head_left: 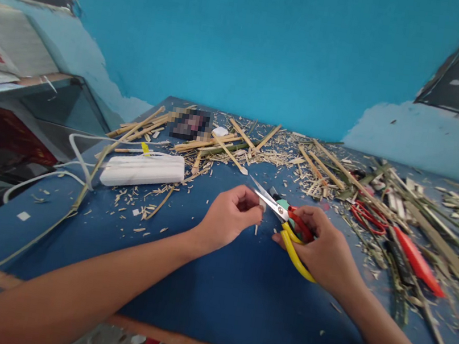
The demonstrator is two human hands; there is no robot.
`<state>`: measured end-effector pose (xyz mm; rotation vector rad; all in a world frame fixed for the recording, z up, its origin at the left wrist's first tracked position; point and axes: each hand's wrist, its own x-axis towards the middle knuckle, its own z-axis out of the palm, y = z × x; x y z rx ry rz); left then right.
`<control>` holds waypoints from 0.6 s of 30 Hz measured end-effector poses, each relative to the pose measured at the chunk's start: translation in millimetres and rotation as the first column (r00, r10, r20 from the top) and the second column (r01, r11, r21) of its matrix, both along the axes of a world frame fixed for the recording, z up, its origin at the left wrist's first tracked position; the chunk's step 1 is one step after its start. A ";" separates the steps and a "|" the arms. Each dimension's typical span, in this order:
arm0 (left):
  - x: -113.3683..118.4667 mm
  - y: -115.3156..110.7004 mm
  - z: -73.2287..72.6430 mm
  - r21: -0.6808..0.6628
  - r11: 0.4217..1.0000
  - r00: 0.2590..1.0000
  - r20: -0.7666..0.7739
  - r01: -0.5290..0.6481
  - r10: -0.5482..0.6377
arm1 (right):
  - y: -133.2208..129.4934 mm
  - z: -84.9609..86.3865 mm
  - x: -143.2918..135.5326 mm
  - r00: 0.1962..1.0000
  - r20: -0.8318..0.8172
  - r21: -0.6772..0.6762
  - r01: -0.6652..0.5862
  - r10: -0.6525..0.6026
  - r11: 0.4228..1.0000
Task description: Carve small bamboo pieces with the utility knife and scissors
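Near the middle of the blue table, my left hand (231,215) is closed, its thumb and fingers pinched round a small pale piece (262,203) that is mostly hidden. My right hand (322,246) grips scissors (280,210) with one red and one yellow handle. The scissor blades are parted and point up and left, beside the fingertips of my left hand and close to the pale piece. Something green and dark shows behind the scissors' pivot; I cannot make out what it is.
A white power strip (143,169) with cables lies at the left. Bamboo sticks (212,143) and shavings spread along the back of the blue table (253,302). At the right are red-handled scissors (369,217), a red tool (418,262) and more strips. A blue wall stands behind.
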<state>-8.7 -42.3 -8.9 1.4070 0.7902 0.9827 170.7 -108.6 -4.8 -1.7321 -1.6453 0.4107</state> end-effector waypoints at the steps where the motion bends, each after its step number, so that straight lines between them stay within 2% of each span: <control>1: 0.0 0.1 0.1 0.002 1.000 1.000 -0.001 0.001 -0.001 | 0.1 -0.5 0.1 1.000 -0.003 -0.005 0.003 -0.003 1.000; 5: 0.8 0.6 1.0 -0.021 1.000 1.000 0.027 -0.001 0.001 | 2.4 -3.8 1.7 0.999 -0.020 0.040 0.026 -0.025 0.999; 9: 1.9 -0.6 4.2 -0.100 0.995 0.993 0.115 0.009 0.003 | 3.5 -3.1 4.6 0.997 -0.048 0.094 0.063 -0.058 0.994; 13: 1.2 0.0 7.1 -0.157 0.987 0.987 0.161 0.026 0.000 | 1.4 -0.5 4.0 0.998 -0.049 0.066 0.036 -0.033 0.997; 18: -1.1 4.8 5.3 -0.143 0.990 0.989 0.145 -0.014 0.035 | -0.6 -1.7 0.8 0.999 -0.040 0.024 -0.003 0.004 1.000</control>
